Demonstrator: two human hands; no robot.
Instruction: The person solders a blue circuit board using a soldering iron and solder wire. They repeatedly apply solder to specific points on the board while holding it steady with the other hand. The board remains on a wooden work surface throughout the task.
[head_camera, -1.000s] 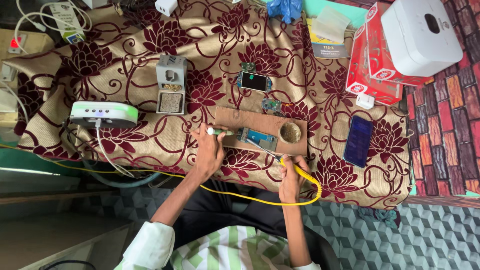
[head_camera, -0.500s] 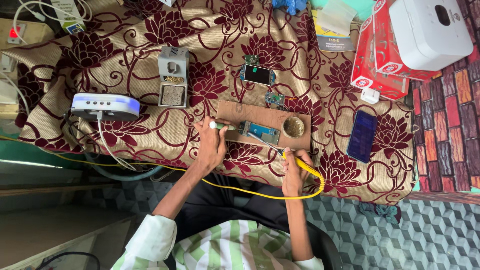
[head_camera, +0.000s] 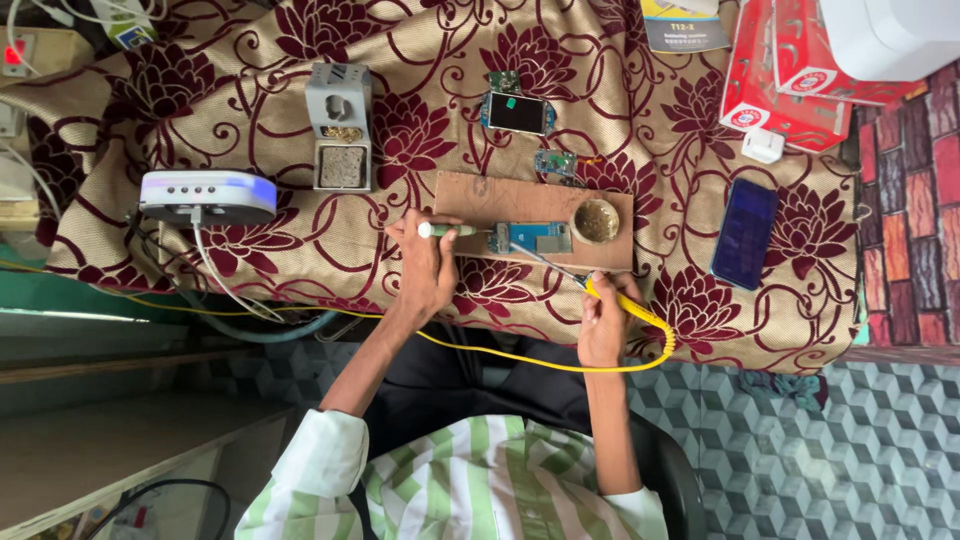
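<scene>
Head view: looks steeply down from above the person, over the surface (head_camera: 300, 200)
Facing: surface at top, lap at bottom
Nearness: arm's length

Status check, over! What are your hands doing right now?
Left hand grips a green-tipped tool. Right hand holds the yellow soldering iron, tip toward the blue circuit board on the wooden block. Nothing in the way.

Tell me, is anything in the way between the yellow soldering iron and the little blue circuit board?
Nothing visible blocks it. The right hand holds the yellow soldering iron, and its thin metal tip reaches straight to the blue circuit board on the wooden board.
</scene>
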